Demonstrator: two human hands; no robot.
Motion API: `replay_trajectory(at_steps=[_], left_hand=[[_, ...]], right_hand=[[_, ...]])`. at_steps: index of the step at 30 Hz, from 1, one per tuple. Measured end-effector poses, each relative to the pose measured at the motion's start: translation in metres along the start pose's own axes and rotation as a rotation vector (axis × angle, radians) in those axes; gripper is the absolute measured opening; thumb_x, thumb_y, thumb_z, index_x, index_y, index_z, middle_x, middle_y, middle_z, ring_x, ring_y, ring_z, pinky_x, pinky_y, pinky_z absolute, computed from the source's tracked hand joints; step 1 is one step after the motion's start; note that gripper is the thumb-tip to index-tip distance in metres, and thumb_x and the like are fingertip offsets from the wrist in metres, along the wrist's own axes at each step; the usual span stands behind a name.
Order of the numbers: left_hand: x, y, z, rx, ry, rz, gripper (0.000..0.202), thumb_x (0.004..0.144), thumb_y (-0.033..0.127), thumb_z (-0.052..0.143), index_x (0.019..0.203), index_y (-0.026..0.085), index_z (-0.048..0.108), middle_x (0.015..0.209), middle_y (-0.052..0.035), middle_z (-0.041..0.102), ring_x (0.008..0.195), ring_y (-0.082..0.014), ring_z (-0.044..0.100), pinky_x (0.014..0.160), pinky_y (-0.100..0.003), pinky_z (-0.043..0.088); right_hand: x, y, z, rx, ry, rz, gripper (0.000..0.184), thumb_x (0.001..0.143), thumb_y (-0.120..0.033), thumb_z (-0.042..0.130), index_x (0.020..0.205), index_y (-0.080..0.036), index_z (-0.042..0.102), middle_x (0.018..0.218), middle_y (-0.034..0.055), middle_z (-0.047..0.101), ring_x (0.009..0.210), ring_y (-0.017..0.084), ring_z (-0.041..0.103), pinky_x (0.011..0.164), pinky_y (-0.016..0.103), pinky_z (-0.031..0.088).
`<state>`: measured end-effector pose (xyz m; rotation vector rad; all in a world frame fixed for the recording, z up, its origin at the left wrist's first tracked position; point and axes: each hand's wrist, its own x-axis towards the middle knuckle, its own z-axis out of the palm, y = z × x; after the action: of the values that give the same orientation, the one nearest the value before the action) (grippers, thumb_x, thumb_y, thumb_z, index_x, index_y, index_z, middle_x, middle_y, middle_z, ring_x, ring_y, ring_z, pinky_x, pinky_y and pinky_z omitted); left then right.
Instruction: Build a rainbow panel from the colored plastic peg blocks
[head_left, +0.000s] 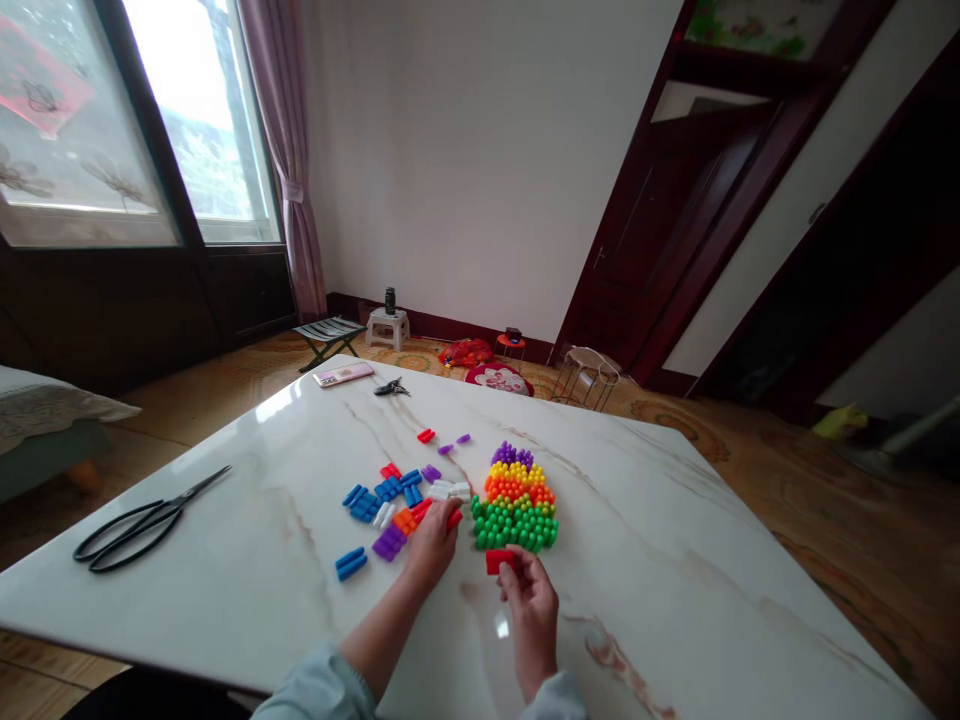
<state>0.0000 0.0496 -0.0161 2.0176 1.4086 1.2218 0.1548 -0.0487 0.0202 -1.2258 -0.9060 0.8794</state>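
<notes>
Between the thumb and fingers of my right hand is a flat red plastic piece, held just above the table in front of the beads. My left hand is closed at the near edge of the loose pieces, its fingertips on another red plastic piece. Right of it lies a beaded block in coloured bands, with green beads nearest, then orange, yellow and purple beads. Loose blue pieces, purple pieces and white pieces lie to the left.
Black-handled scissors lie at the left of the marble-patterned table. Pliers and a phone rest near the far edge. Beyond stand a folding stool and a white stool.
</notes>
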Motion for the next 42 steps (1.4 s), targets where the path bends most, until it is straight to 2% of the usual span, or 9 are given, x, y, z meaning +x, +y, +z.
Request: replay_trajectory(at_steps=[3, 7, 12, 17, 29, 32, 36, 39, 42], left_hand=[[0.000, 0.002, 0.000, 0.013, -0.007, 0.033, 0.034, 0.082, 0.013, 0.046, 0.112, 0.020, 0.060, 0.111, -0.0098, 0.065, 0.109, -0.0246, 0.058, 0.093, -0.041, 0.049], [0.001, 0.004, -0.001, 0.034, -0.047, 0.045, 0.036, 0.080, 0.010, 0.047, 0.112, 0.020, 0.060, 0.115, -0.0103, 0.063, 0.113, -0.0249, 0.056, 0.097, -0.042, 0.046], [-0.001, 0.009, -0.003, 0.019, -0.089, 0.027, 0.034, 0.082, 0.013, 0.047, 0.113, 0.021, 0.059, 0.117, -0.0101, 0.061, 0.114, -0.0245, 0.055, 0.095, -0.042, 0.047], [-0.002, 0.013, -0.005, 0.009, -0.134, 0.010, 0.033, 0.086, 0.016, 0.044, 0.116, 0.021, 0.056, 0.120, -0.0107, 0.060, 0.116, -0.0244, 0.053, 0.096, -0.042, 0.046], [-0.001, 0.015, -0.006, -0.014, -0.129, 0.014, 0.033, 0.085, 0.013, 0.045, 0.115, 0.022, 0.056, 0.118, -0.0097, 0.060, 0.115, -0.0238, 0.053, 0.097, -0.042, 0.046], [-0.001, 0.013, -0.004, -0.017, -0.110, 0.022, 0.037, 0.081, 0.009, 0.046, 0.114, 0.022, 0.056, 0.119, -0.0092, 0.060, 0.116, -0.0234, 0.053, 0.097, -0.041, 0.047], [-0.003, 0.007, 0.000, -0.031, -0.066, 0.037, 0.045, 0.082, 0.009, 0.043, 0.125, 0.019, 0.049, 0.119, -0.0118, 0.061, 0.115, -0.0233, 0.055, 0.097, -0.042, 0.047], [-0.004, 0.006, 0.002, -0.057, -0.050, 0.017, 0.060, 0.083, 0.008, 0.041, 0.142, 0.017, 0.032, 0.121, -0.0126, 0.061, 0.116, -0.0221, 0.055, 0.099, -0.043, 0.046], [-0.004, 0.006, 0.003, -0.070, -0.047, -0.033, 0.069, 0.083, 0.008, 0.041, 0.148, 0.018, 0.020, 0.126, -0.0125, 0.060, 0.120, -0.0227, 0.054, 0.100, -0.045, 0.045]], right_hand=[[0.040, -0.029, -0.001, -0.014, 0.026, -0.079, 0.036, 0.074, -0.044, 0.069, 0.098, -0.017, 0.063, 0.084, 0.0060, 0.070, 0.068, 0.016, 0.062, 0.061, 0.028, 0.051], [0.137, -0.057, -0.001, -0.222, 0.060, -0.242, 0.030, 0.073, -0.042, 0.066, 0.090, -0.017, 0.062, 0.085, 0.0059, 0.070, 0.075, 0.019, 0.064, 0.069, 0.030, 0.051], [0.245, -0.046, 0.008, -0.828, 0.012, -0.249, 0.014, 0.074, -0.029, 0.058, 0.083, -0.020, 0.064, 0.084, 0.0026, 0.071, 0.070, 0.016, 0.063, 0.066, 0.025, 0.046], [0.283, -0.024, 0.023, -1.128, -0.097, -0.154, 0.009, 0.070, -0.018, 0.058, 0.071, -0.021, 0.066, 0.077, 0.0010, 0.070, 0.073, 0.015, 0.062, 0.060, 0.022, 0.039], [0.287, -0.019, 0.027, -1.312, -0.285, -0.088, 0.011, 0.074, -0.024, 0.063, 0.075, -0.023, 0.074, 0.085, 0.0025, 0.073, 0.082, 0.017, 0.064, 0.064, 0.022, 0.039], [0.278, -0.029, 0.026, -1.316, -0.255, -0.130, 0.016, 0.079, -0.024, 0.058, 0.078, -0.023, 0.074, 0.090, 0.0037, 0.072, 0.085, 0.018, 0.064, 0.068, 0.023, 0.041], [0.243, -0.046, 0.037, -1.226, -0.197, -0.301, 0.026, 0.088, -0.024, 0.047, 0.101, -0.021, 0.069, 0.110, 0.0065, 0.067, 0.090, 0.015, 0.062, 0.079, 0.025, 0.043], [0.195, -0.053, 0.052, -0.993, -0.484, -0.503, 0.018, 0.084, -0.025, 0.054, 0.094, -0.021, 0.069, 0.096, 0.0035, 0.069, 0.078, 0.013, 0.062, 0.077, 0.024, 0.045], [0.146, -0.053, 0.064, -0.964, -0.803, -0.480, 0.011, 0.077, -0.028, 0.064, 0.084, -0.022, 0.071, 0.082, -0.0001, 0.069, 0.071, 0.014, 0.062, 0.068, 0.023, 0.045]])
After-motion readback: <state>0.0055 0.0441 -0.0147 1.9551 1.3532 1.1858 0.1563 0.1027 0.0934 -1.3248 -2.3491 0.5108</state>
